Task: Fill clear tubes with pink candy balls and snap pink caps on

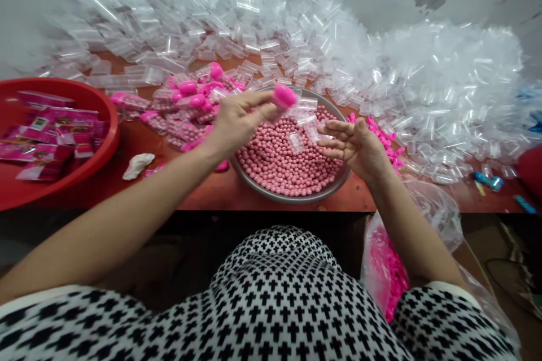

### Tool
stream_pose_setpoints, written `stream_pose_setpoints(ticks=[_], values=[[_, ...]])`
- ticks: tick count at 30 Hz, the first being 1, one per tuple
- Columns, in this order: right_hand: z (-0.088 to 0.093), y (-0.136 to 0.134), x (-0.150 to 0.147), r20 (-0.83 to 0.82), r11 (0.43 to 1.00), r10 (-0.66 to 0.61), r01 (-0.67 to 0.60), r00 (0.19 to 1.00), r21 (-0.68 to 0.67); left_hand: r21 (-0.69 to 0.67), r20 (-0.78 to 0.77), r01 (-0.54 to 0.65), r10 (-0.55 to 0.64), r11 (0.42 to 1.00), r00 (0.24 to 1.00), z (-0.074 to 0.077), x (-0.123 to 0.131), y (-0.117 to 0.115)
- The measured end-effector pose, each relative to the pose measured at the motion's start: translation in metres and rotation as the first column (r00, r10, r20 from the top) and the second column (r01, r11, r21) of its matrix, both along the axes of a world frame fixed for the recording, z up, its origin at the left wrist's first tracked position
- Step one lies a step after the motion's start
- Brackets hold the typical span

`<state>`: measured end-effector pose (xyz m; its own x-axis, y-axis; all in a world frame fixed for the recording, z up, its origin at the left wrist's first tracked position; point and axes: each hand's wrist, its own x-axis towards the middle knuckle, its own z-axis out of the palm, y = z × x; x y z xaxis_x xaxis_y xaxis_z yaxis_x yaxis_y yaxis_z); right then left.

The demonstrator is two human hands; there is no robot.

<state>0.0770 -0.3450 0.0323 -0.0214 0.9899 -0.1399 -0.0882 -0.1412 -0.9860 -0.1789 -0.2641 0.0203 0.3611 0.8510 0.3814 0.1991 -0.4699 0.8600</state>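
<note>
My left hand [237,118] pinches a bright pink plastic cap [284,97] between thumb and fingers, above the far left part of a grey bowl [292,199]. Whether a clear tube is joined to the cap, I cannot tell. Round pink candies or beads [283,166] fill the bowl, and several short clear plastic tubes [296,142] lie on top of them. Over the bowl's right side, my right hand [353,144] is open, its fingers stretched toward the tubes and apparently holding nothing. Filled tubes with pink caps [186,102] are piled left of the bowl.
Behind the bowl rises a large heap of clear tubes [262,17]. A red basin [110,138] with pink packets stands at left, near a crumpled white piece [138,166]. Loose pink pieces [386,141] lie right of the bowl; a plastic bag [383,265] of them hangs below the table edge.
</note>
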Motion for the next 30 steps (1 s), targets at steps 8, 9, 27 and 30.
stream_pose_setpoints(ticks=[8,9,27,30], values=[[-0.016,-0.014,0.028,0.027,0.987,-0.145,0.142,0.989,0.080,0.304,-0.498,-0.330,0.445,0.894,0.745,0.028,-0.043,0.018],[-0.017,-0.016,0.028,0.023,0.985,-0.154,0.151,0.988,0.085,0.273,-0.547,-0.238,0.354,0.932,0.759,0.023,-0.029,0.013],[-0.069,-0.058,0.142,0.903,0.954,-0.294,0.045,0.315,0.295,0.181,-0.855,0.233,0.036,0.955,0.518,-0.012,0.077,0.014],[-0.074,-0.050,0.142,0.979,0.979,-0.196,-0.038,0.063,0.198,0.147,-0.951,0.275,0.060,0.950,0.303,0.009,0.068,0.002]])
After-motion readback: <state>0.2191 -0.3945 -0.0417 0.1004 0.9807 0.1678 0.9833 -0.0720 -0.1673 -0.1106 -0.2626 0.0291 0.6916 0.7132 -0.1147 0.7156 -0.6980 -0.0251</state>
